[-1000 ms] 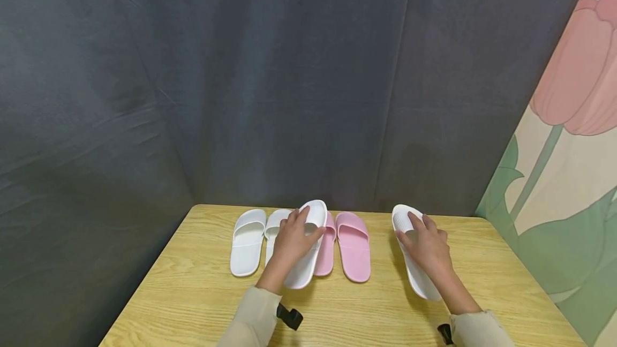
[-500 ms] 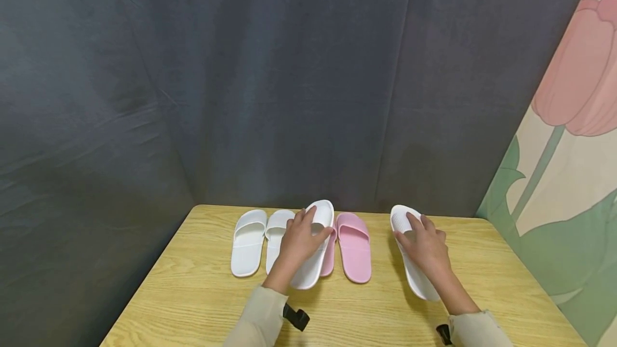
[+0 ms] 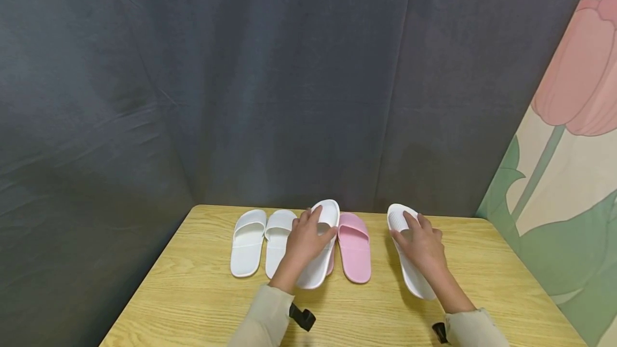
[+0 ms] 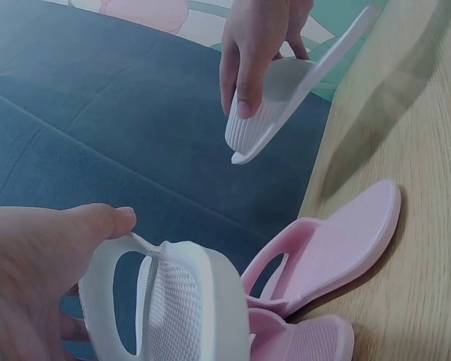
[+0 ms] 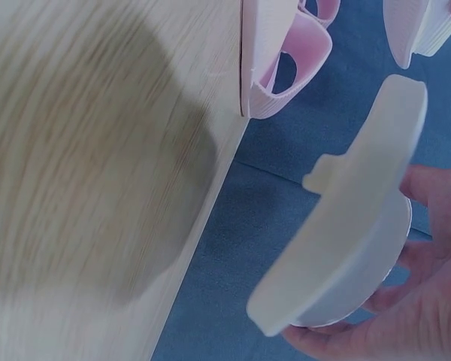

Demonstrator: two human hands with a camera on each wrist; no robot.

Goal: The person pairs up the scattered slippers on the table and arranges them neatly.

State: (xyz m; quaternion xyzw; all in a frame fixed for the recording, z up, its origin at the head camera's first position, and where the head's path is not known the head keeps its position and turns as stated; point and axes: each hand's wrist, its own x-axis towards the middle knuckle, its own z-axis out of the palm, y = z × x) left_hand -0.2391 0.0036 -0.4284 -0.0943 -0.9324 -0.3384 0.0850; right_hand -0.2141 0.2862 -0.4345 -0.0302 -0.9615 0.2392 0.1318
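Note:
My left hand (image 3: 306, 239) grips a white slipper (image 3: 315, 269) by its strap, thumb on the strap's edge in the left wrist view. This slipper overlaps one pink slipper (image 3: 331, 264), hiding most of it. Farther right, my right hand (image 3: 424, 245) holds another white slipper (image 3: 412, 277) by the strap, raised above the table with its shadow below. Its underside (image 5: 353, 203) faces the right wrist camera. A second pink slipper (image 3: 355, 259) lies between the two held ones. Two white slippers, an outer one (image 3: 246, 258) and an inner one (image 3: 277, 248), lie on the left.
All the lying slippers stand in a row near the back edge of a wooden table (image 3: 193, 293), toes toward a dark curtain (image 3: 299, 95). A wall with a painted tulip (image 3: 573, 68) rises on the right.
My left hand has carried its white slipper to the right, uncovering the inner white slipper and covering more of the pink one. My right hand and its slipper have shifted slightly left.

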